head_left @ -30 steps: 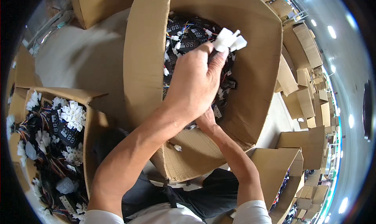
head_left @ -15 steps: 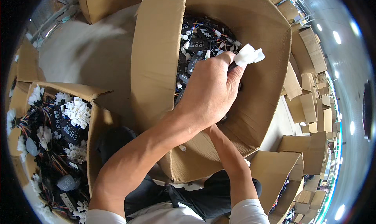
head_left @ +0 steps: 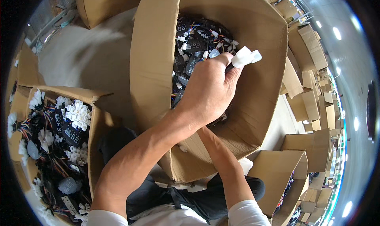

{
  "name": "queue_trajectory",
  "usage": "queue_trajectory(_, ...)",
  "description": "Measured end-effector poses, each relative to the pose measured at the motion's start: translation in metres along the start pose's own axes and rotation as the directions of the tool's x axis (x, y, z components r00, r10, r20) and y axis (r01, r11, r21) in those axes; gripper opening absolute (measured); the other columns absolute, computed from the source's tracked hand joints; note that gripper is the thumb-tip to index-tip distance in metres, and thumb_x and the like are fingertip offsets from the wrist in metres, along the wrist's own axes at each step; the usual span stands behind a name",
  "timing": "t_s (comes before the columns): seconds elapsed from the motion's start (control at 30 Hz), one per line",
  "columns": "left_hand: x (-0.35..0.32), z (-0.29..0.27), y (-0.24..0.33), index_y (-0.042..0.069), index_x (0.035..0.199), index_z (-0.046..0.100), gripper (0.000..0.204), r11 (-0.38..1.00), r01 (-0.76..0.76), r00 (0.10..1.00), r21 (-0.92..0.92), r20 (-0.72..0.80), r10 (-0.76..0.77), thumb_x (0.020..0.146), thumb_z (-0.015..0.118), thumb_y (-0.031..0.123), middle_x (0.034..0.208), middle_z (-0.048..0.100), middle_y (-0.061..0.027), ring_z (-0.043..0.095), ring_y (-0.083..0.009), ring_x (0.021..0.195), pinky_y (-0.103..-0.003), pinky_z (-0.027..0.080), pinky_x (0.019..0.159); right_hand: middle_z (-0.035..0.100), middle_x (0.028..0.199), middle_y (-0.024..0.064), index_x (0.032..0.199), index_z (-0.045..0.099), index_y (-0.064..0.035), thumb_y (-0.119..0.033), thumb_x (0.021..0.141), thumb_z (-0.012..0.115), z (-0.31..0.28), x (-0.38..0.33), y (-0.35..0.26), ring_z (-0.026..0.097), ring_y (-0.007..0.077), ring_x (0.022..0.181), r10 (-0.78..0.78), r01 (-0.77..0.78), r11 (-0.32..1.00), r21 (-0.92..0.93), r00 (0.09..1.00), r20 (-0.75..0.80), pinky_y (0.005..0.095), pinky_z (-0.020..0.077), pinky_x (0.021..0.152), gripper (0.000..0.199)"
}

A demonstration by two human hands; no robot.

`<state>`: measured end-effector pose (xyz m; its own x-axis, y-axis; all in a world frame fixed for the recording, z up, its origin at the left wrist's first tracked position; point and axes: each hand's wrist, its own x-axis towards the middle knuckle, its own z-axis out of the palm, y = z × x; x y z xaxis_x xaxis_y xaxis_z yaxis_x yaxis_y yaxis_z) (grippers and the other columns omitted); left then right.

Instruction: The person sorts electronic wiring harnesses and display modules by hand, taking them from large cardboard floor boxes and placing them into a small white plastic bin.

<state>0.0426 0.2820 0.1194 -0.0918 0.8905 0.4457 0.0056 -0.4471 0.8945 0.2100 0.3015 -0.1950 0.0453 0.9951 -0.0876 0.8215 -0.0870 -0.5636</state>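
My left hand [head_left: 209, 89] is closed, thumb against fingers, on white plug connectors [head_left: 245, 57] that stick out beyond the thumb. It is over the open top of a large cardboard box [head_left: 154, 56]. My right forearm [head_left: 223, 155] reaches into the same box from the lower right; my right hand is hidden beneath the left. Inside the box lie many black display modules [head_left: 194, 46] with digit panels, coloured wires and small white plugs. What my right hand touches cannot be seen.
At left stands another open carton [head_left: 93, 147] packed with black display modules [head_left: 71, 135] and bunched white connectors [head_left: 78, 114]. A carton [head_left: 273, 166] with wired parts is at the lower right. More cardboard boxes [head_left: 306, 103] are stacked along the right side.
The large box and both hands have shifted slightly left in the picture. My right forearm has moved left under the left hand. The left hand keeps its grip on the white connectors.
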Motion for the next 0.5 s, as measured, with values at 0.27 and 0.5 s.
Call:
queue_trajectory(0.27,-0.002,0.001,0.001,-0.005,0.096,0.065,0.022,1.0,0.014,1.0,-0.009,0.027,-0.014,0.099,0.06,0.016,0.07,0.065,-0.019,0.063,-0.0286,0.064,-0.039,0.047,0.056,0.072,0.096,0.0217,0.108,0.068,-0.0044,-0.041,0.082,0.07,-0.006,-0.006,-0.017,0.068,0.0418,0.095,-0.035,0.039,0.999,0.032,0.994,-0.101,0.0497,0.052,0.079,0.044)
queue_trajectory(0.5,0.003,0.002,0.003,-0.005,0.097,0.065,0.022,1.0,0.028,0.998,0.004,0.049,-0.028,0.098,0.062,0.017,0.072,0.065,-0.0183,0.064,-0.0276,0.065,-0.038,0.048,0.057,0.072,0.095,0.0217,0.115,0.063,-0.0037,-0.038,0.085,0.068,0.004,-0.006,0.013,0.068,0.0431,0.092,-0.093,0.088,0.993,-0.074,0.994,-0.055,0.0508,0.052,0.076,0.046)
